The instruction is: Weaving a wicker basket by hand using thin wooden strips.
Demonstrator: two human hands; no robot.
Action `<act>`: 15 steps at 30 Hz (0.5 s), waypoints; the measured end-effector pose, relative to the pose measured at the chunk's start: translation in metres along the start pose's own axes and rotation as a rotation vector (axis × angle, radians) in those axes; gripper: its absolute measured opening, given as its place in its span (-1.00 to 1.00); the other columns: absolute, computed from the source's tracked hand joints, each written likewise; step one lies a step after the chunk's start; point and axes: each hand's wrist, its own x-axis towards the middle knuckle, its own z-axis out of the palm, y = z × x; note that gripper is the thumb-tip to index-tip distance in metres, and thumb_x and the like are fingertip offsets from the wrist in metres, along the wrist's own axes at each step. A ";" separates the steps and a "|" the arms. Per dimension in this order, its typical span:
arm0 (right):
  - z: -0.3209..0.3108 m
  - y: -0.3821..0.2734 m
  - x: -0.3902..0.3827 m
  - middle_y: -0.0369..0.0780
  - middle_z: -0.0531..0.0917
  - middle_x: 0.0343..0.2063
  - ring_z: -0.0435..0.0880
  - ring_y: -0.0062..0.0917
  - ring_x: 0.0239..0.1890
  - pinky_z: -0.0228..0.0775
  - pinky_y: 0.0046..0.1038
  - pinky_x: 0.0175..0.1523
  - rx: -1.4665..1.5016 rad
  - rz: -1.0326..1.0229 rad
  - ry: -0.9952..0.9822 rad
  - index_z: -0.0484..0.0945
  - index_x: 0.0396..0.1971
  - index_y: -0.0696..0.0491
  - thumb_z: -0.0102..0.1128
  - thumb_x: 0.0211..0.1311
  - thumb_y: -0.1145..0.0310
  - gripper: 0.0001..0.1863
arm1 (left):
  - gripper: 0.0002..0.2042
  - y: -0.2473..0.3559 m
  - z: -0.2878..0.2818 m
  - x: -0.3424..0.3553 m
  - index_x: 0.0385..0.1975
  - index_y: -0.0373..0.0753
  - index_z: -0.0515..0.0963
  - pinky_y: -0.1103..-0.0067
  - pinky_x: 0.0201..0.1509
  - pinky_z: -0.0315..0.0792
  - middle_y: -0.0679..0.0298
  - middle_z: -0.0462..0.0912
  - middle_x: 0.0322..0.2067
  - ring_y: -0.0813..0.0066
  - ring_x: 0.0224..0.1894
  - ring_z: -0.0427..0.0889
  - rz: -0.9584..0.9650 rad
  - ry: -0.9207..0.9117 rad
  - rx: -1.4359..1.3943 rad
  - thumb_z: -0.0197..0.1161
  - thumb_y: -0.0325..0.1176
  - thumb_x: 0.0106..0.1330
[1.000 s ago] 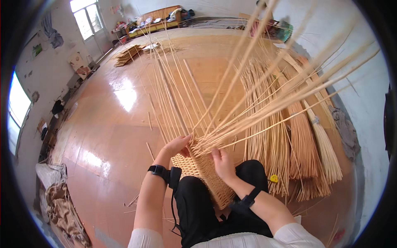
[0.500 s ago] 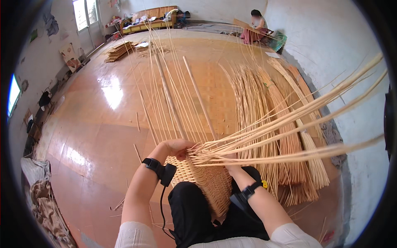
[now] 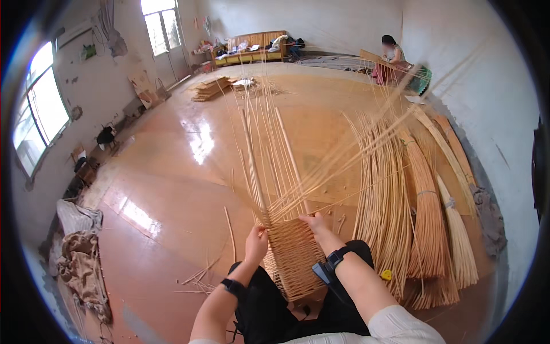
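A partly woven wicker basket (image 3: 295,255) sits tilted between my knees. Long pale willow rods (image 3: 344,163) fan from its upper edge toward the far right, some smeared by motion. Thinner rods and two thick sticks (image 3: 291,155) stretch away from me. My left hand (image 3: 256,243) is closed on the basket's left edge, its fingertips pinched near the corner. At the upper right corner, my right hand (image 3: 316,223) grips the rim beside a thick stick, its thumb and fingers partly hidden.
Bundles of willow rods (image 3: 427,218) lie at the right by the wall. A yellow tape measure-like thing (image 3: 386,275) is near my right knee. Cut rod scraps (image 3: 199,274) litter the floor at left. Far off are stacked woven panels (image 3: 209,89), a bench (image 3: 252,49) and a seated person (image 3: 391,60).
My hands have moved apart to the basket's two sides; earlier my left hand was at the gathered rods. The rods have swung up and away, and the whole view has shifted.
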 end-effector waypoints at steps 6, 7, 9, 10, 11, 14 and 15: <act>0.084 0.009 -0.064 -0.03 0.50 0.06 0.48 -0.08 0.13 0.33 -0.03 0.15 -0.692 -0.093 0.328 0.53 -0.04 0.12 0.41 -0.10 -0.14 -0.27 | -0.65 0.025 -0.058 -0.077 0.07 -0.26 0.49 0.33 0.01 0.53 -0.05 0.66 -0.08 0.01 -0.09 0.68 -0.027 -0.045 0.168 0.19 -0.29 0.33; 0.091 0.011 -0.078 0.02 0.55 -0.04 0.52 -0.07 0.06 0.35 0.02 0.10 -0.697 -0.208 0.454 0.54 -0.10 0.15 0.41 -0.10 -0.10 -0.31 | -0.65 0.028 -0.061 -0.082 0.07 -0.26 0.49 0.33 0.01 0.53 -0.05 0.66 -0.08 0.01 -0.09 0.68 -0.011 -0.042 0.177 0.19 -0.29 0.33; 0.099 0.004 -0.099 0.01 0.52 -0.01 0.50 -0.06 0.08 0.34 0.02 0.10 -0.677 -0.241 0.446 0.54 -0.10 0.15 0.41 -0.10 -0.13 -0.30 | -0.54 0.031 -0.070 -0.094 0.20 -0.21 0.39 0.26 0.03 0.53 -0.05 0.65 -0.06 -0.06 -0.07 0.66 0.277 0.000 0.342 0.19 -0.23 0.33; 0.101 0.001 -0.109 0.00 0.50 0.01 0.47 -0.06 0.09 0.33 0.02 0.10 -0.671 -0.267 0.441 0.54 -0.10 0.15 0.41 -0.10 -0.15 -0.29 | -0.54 0.032 -0.073 -0.093 0.20 -0.21 0.39 0.26 0.03 0.53 -0.05 0.65 -0.06 -0.06 -0.07 0.66 0.283 0.001 0.352 0.19 -0.23 0.33; 0.103 -0.002 -0.118 -0.01 0.52 -0.03 0.49 -0.05 0.04 0.34 0.04 0.05 -0.688 -0.339 0.475 0.55 -0.13 0.14 0.42 -0.08 -0.16 -0.30 | -0.54 0.038 -0.073 -0.090 0.19 -0.21 0.38 0.23 0.03 0.53 -0.04 0.67 -0.09 -0.07 -0.05 0.65 0.158 -0.016 0.433 0.18 -0.19 0.35; 0.102 -0.010 -0.141 0.00 0.54 -0.07 0.50 -0.07 0.01 0.36 0.01 0.03 -0.594 -0.525 0.464 0.55 -0.18 0.16 0.40 -0.02 -0.13 -0.36 | -0.54 0.062 -0.082 -0.087 0.17 -0.21 0.37 0.18 0.01 0.52 -0.04 0.69 -0.15 -0.09 -0.04 0.64 0.052 -0.050 0.599 0.17 -0.11 0.36; 0.102 -0.010 -0.146 -0.01 0.54 -0.13 0.50 -0.06 -0.02 0.37 -0.05 0.02 -0.551 -0.625 0.497 0.55 -0.24 0.19 0.40 0.04 -0.06 -0.43 | -0.53 0.067 -0.086 -0.088 0.15 -0.21 0.36 0.17 0.00 0.52 -0.05 0.69 -0.18 -0.09 -0.04 0.64 0.080 -0.065 0.679 0.16 -0.06 0.37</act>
